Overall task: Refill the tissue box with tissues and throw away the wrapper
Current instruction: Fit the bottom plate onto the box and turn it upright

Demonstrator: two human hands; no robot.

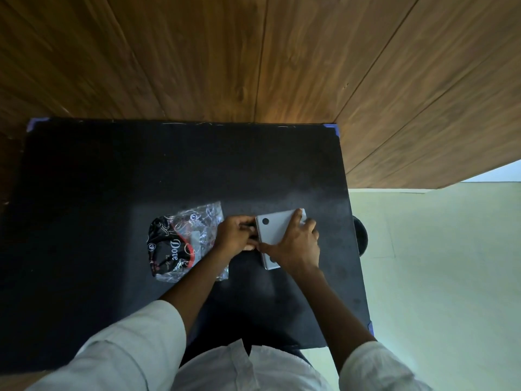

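Note:
A flat grey tissue box point(275, 225) with a round hole near one corner lies on the black table point(112, 179), right of centre. My right hand point(296, 244) lies flat on top of the box, fingers spread, thumb along its left edge. At that same left edge my left hand point(235, 235) has its fingers curled against the side of the box. Just left of my left hand lies a crumpled clear plastic wrapper point(183, 244) with black, red and white "Dove" print, partly under my left forearm. No tissues show.
A wood-panelled wall point(253, 52) stands behind the table. To the right is pale floor point(437, 277), with a dark round object point(361, 238) partly showing past the table's right edge. White sleeves fill the bottom of the view.

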